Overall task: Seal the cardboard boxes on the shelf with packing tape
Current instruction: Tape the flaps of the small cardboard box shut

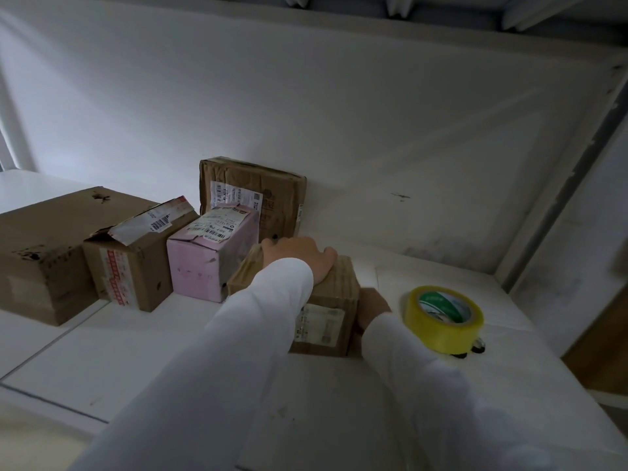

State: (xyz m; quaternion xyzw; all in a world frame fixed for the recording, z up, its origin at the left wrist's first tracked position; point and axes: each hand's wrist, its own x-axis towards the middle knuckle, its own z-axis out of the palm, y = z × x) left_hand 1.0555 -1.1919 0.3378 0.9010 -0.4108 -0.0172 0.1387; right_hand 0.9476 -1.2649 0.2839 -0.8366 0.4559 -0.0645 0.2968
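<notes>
Two hands on one small brown cardboard box [326,300] near the front of the white shelf [170,351]. Left hand [299,256] lies over the box top, fingers draped toward the far edge, gripping it. Right hand [372,307] sits against the box's 3 o'clock side, mostly hidden behind the box; whether its fingers curl or lie flat I cannot tell. Roll of yellowish packing tape [443,317] lies near, at 3 o'clock of the box, untouched.

Judgement: the step in hand is positioning this box for taping. Best to square it, press the flaps flat with the left hand, and free the right for the roll.

Farther back, at 10 o'clock: pink box [210,256] just beside the held one, then a brown box with torn tape [136,256], then a large brown box [44,246] at far 9 o'clock. Flat brown carton [251,195] leans on the back wall at 12 o'clock.

Open shelf room is at 6 o'clock and 1 to 2 o'clock; the right side wall [543,232] closes in beyond the tape.
</notes>
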